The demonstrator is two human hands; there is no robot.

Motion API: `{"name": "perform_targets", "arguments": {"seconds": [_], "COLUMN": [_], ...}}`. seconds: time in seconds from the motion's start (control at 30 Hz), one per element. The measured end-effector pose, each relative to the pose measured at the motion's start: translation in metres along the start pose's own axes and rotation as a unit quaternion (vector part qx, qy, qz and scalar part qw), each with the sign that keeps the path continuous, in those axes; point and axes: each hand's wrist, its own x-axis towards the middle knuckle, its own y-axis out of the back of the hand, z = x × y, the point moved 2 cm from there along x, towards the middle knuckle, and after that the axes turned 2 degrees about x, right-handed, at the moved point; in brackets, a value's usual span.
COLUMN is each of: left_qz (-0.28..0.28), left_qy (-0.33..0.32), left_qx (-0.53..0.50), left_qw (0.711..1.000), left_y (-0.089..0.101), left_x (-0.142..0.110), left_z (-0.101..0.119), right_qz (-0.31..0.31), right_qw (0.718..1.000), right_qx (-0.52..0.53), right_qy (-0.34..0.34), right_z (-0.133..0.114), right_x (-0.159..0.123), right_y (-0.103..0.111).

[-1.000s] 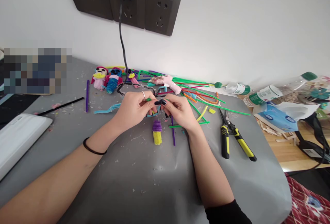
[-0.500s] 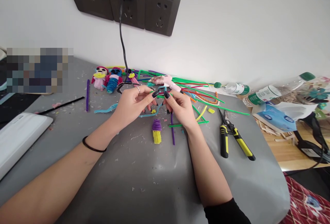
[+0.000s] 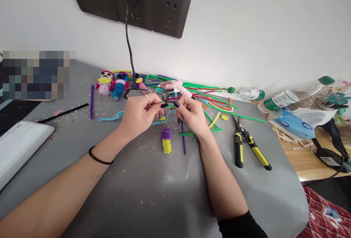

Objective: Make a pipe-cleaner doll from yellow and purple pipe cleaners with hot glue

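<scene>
My left hand [image 3: 141, 110] and my right hand [image 3: 191, 112] are close together over the table, each pinching with thumb and fingers. A short green pipe cleaner [image 3: 170, 106] shows between the fingertips; most of it is hidden by them. Beneath the hands runs a light blue pipe cleaner [image 3: 109, 118] with a bunched part near my left wrist. Nearer me lies a small bundle of wound pipe cleaner [image 3: 166, 140], purple on top and yellow below. A purple pipe cleaner [image 3: 184, 141] and a green piece [image 3: 201, 132] cross to its right.
Black-and-yellow pliers [image 3: 248, 141] lie at right. A pink glue gun [image 3: 175, 85], loose pipe cleaners and pipe-cleaner dolls [image 3: 120, 84] line the wall. A black cord [image 3: 129, 40] hangs from the socket. Bottles [image 3: 279, 101] and a tissue pack [image 3: 293, 123] stand right; a white device [image 3: 24, 150] left.
My left hand has turned slightly and its fingers have curled in more. The fingertips are a little further apart, with green showing between them. The view has shifted slightly.
</scene>
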Motion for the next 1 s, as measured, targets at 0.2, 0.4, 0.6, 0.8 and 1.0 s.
{"name": "perform_targets", "arguments": {"seconds": [0.2, 0.4, 0.6, 0.8, 1.0], "left_qz": [0.006, -0.013, 0.000, 0.015, 0.035], "left_qy": [-0.032, -0.013, 0.045, 0.045, -0.095], "left_qx": [0.042, 0.013, -0.057, 0.003, 0.200], "left_qw": [0.999, 1.000, 0.997, 0.999, 0.975], "left_y": [0.000, 0.001, 0.002, 0.005, 0.007], "left_x": [-0.001, 0.002, 0.004, 0.003, -0.009], "left_z": [-0.003, -0.005, -0.003, 0.000, 0.021], "right_qz": [-0.021, -0.016, 0.011, 0.063, 0.170], "right_qw": [0.999, 0.999, 0.999, 0.997, 0.980], "right_qx": [0.021, 0.036, 0.030, 0.040, 0.081], "right_qy": [-0.023, -0.011, 0.021, 0.032, 0.064], "right_z": [0.004, 0.000, -0.005, -0.004, -0.005], "right_x": [0.000, 0.001, 0.002, 0.003, 0.005], "right_y": [0.000, 0.001, 0.000, 0.004, 0.012]}}
